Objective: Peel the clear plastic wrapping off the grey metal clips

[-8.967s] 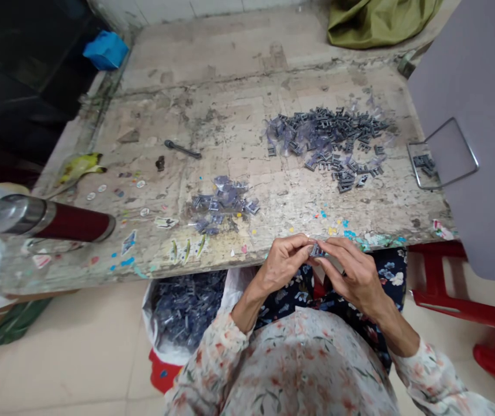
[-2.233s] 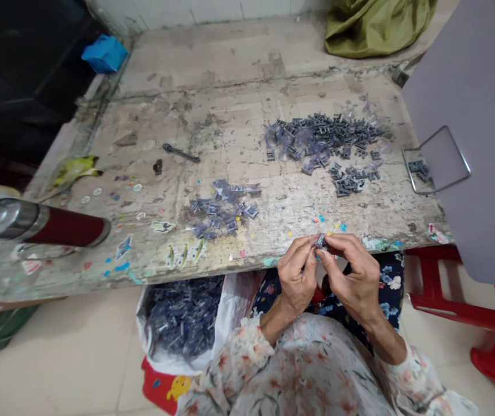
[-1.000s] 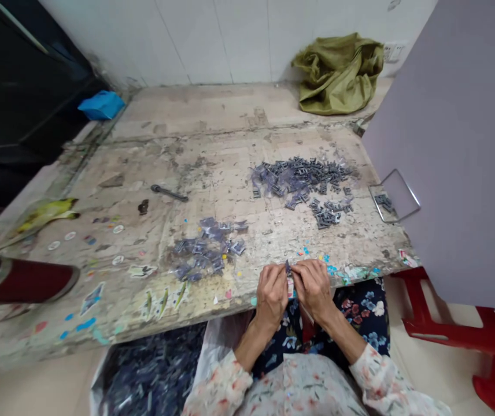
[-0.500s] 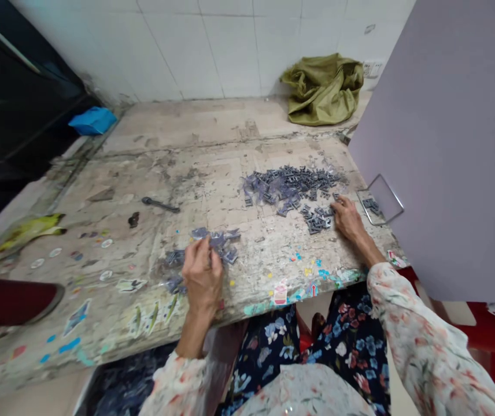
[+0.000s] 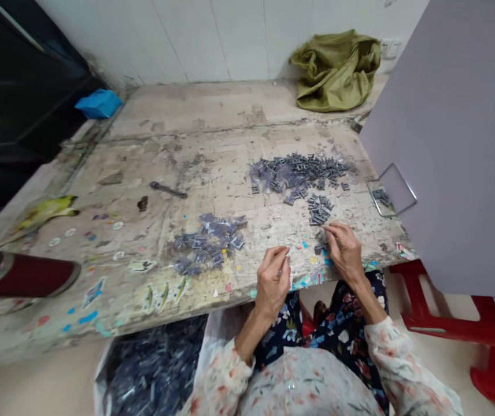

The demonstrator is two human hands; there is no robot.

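Note:
Near the table's front edge, my left hand (image 5: 272,280) has its thumb and fingertips pressed together; whatever they hold, if anything, is too small to make out. My right hand (image 5: 346,253) is closed in a pinch over a small grey plastic piece (image 5: 320,248), partly blurred at the fingertips. Just beyond it lies a small cluster of grey plastic pieces (image 5: 319,209). Farther back spreads a larger pile of such pieces (image 5: 306,169), with clear plastic bags mixed in at its left. Left of my left hand is a heap of small clear bags with grey pieces inside (image 5: 210,242).
A metal loop (image 5: 416,201) on a grey panel (image 5: 447,144) surrounds a few pieces at right. An olive cloth sack (image 5: 338,72), a dark rod-like tool (image 5: 168,189), a banana peel (image 5: 45,211) and a red flask (image 5: 30,273) lie about. Below stands a filled bag (image 5: 152,370).
My left hand has left the heap of bagged pieces and moved right. My right hand has come from beside the grey pile toward the front edge. The view has shifted slightly.

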